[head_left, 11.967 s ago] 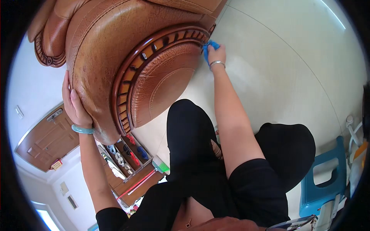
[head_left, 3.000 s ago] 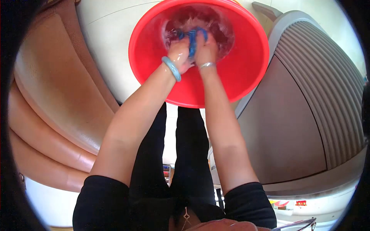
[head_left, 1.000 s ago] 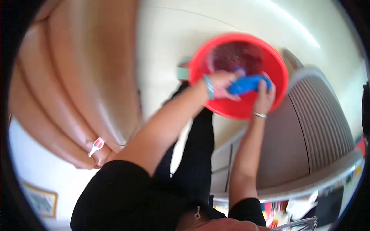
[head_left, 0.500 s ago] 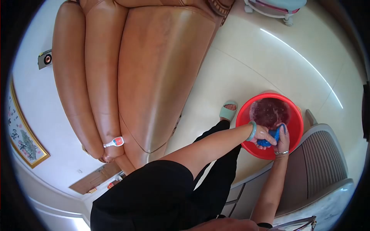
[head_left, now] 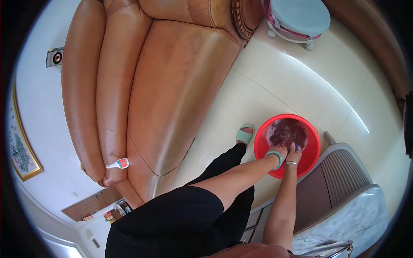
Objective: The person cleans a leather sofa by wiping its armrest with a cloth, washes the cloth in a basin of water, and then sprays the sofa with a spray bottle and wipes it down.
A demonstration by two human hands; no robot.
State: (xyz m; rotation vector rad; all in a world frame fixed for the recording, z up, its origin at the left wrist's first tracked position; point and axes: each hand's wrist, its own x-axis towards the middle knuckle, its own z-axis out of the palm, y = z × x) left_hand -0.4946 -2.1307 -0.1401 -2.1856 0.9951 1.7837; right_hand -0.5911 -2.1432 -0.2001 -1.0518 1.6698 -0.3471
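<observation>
A red basin (head_left: 312, 161) stands on the floor at right of centre, with dark, foamy water (head_left: 287, 132) in it. Over its near part, my left hand (head_left: 280, 152), with a pale green bangle at the wrist, is closed beside my right hand. My right hand (head_left: 294, 154), with a silver bracelet, is wrapped round a blue cloth (head_left: 297, 147). Both hands touch and squeeze the cloth, which is mostly hidden between them.
A brown leather sofa (head_left: 172, 86) fills the left and centre, with a white bottle (head_left: 118, 163) lying on it. A grey ribbed cabinet with a marble top (head_left: 344, 219) is beside the basin. A round stool (head_left: 300, 17) on wheels is at the top. My slippered foot (head_left: 245, 134) is left of the basin.
Since the earliest frame, the view has shifted from the sofa's arm to the basin. The cloth was in the water, then was lifted and bunched up between both hands; now less of it shows.
</observation>
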